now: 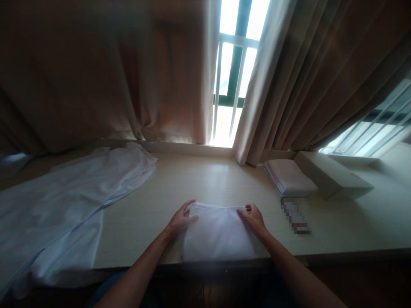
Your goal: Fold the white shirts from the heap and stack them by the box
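A folded white cloth (218, 235) lies flat in front of me, its near side along the table's front edge. At its far left corner, my left hand (181, 220) has the thumb on top and the fingers curled round the side. My right hand (253, 218) pinches the far right corner between thumb and curled fingers. The fabric between my hands is nearly flat, with a slightly raised far edge. What kind of cloth item it is, I cannot tell.
Loose white fabric (73, 184) spreads over the table's left part and hangs off the front. At the right are a folded white stack (290, 177), a pale box (334, 171) and a blurred-out flat object (295, 216). Curtains (272, 85) and a barred window (234, 72) stand behind.
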Tool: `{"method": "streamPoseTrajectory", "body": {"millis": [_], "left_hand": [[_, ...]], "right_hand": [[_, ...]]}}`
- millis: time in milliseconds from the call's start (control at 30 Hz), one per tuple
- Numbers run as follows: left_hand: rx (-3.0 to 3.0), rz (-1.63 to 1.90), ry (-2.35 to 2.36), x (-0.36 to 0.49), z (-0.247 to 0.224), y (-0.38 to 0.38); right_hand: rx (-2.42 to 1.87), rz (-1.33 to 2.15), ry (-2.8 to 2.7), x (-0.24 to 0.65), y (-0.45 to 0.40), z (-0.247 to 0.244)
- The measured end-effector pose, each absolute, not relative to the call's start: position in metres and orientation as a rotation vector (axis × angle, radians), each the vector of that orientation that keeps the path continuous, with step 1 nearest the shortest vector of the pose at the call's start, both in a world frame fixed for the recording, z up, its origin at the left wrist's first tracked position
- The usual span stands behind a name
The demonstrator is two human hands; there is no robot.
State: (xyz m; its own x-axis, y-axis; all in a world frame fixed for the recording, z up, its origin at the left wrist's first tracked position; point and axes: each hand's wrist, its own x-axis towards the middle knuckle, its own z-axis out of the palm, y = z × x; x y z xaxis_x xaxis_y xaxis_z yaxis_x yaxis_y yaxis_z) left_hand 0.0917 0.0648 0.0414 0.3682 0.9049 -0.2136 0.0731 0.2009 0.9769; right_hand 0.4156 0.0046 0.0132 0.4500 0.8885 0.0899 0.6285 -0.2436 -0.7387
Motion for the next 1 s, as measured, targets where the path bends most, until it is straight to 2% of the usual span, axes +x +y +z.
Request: {"method": "streamPoseTrajectory", "body": {"millis": [133,400,667,1000], "left_hand": [[1.341,0.837,1.19,0.087,0.029,0.069],[1.616,0.734,1.404,0.08,0.019,0.08],[1.707,0.885,1.494,0.108,0.027,0.085],[1.741,0.858,1.779,0.129,0.007,0.094]], "right_hand": [[-1.881,0.423,-1.332,0.411,0.008,0.014],[-1.807,0.381,-1.307,0.401,0.0,0.005],[-1.919,-0.017,-1.486,0.387,-0.002,-0.003],[-2.021,-0.055,-1.508,0.385,-0.001,-0.004]]}}
